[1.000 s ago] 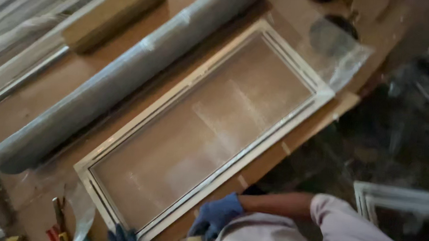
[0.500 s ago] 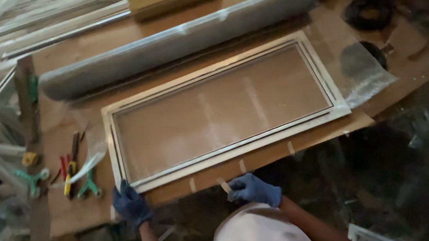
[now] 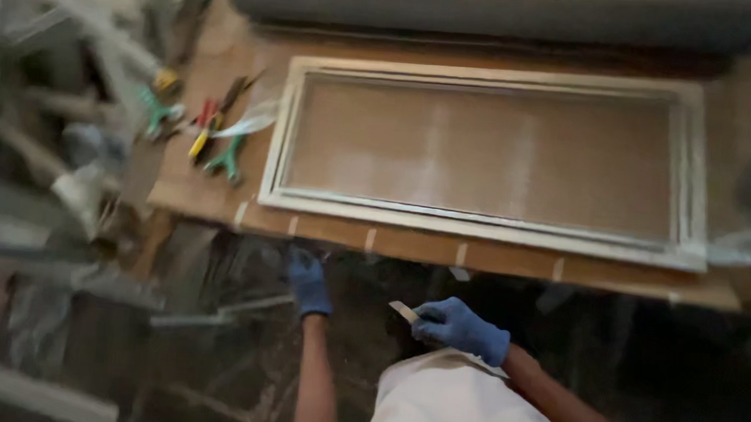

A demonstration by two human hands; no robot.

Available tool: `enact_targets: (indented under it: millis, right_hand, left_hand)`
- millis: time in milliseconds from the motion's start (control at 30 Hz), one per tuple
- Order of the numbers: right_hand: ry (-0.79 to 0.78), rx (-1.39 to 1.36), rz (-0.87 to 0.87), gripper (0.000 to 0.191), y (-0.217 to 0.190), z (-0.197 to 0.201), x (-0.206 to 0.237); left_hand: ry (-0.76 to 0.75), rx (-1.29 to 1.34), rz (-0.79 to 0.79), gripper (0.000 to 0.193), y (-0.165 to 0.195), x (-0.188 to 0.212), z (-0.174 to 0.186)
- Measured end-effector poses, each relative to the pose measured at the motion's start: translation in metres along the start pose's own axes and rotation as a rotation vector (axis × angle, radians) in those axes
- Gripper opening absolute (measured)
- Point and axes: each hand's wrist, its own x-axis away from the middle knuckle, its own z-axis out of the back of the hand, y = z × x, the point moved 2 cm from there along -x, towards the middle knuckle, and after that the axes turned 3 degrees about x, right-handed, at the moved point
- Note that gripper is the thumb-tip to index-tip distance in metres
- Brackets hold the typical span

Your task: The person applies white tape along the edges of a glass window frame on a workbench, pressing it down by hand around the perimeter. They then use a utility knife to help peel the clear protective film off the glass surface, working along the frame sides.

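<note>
My gloves (image 3: 461,327) are blue. The frame (image 3: 486,230) is off-white on a brown board (image 3: 213,202); the pliers (image 3: 224,156) are green-handled.

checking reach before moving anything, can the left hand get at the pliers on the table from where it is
Probably yes: the left hand hangs below the table edge, and the pliers lie uncovered near that corner.

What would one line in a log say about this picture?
left hand: gloved, empty, below table edge | right hand: gloved, holds small pale strip | white frame: flat on table
</note>
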Motion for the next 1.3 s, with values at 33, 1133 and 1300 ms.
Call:
enact_targets:
  millis: [33, 1133, 1300]
  right_hand:
    - [-0.023, 0.054, 0.058, 0.019, -0.006, 0.005, 0.001]
    - [0.206, -0.117, 0.084, 0.02, 0.024, 0.259, 0.085]
    - [0.289, -0.083, 0.035, 0.02, 0.007, 0.257, 0.024]
  left_hand:
    - [-0.03, 0.004, -0.056, 0.042, 0.013, 0.014, 0.007]
    - [0.017, 0.164, 0.765, 0.033, 0.147, -0.078, 0.036]
    - [0.082, 0.231, 1.116, 0.046, 0.085, -0.113, 0.001]
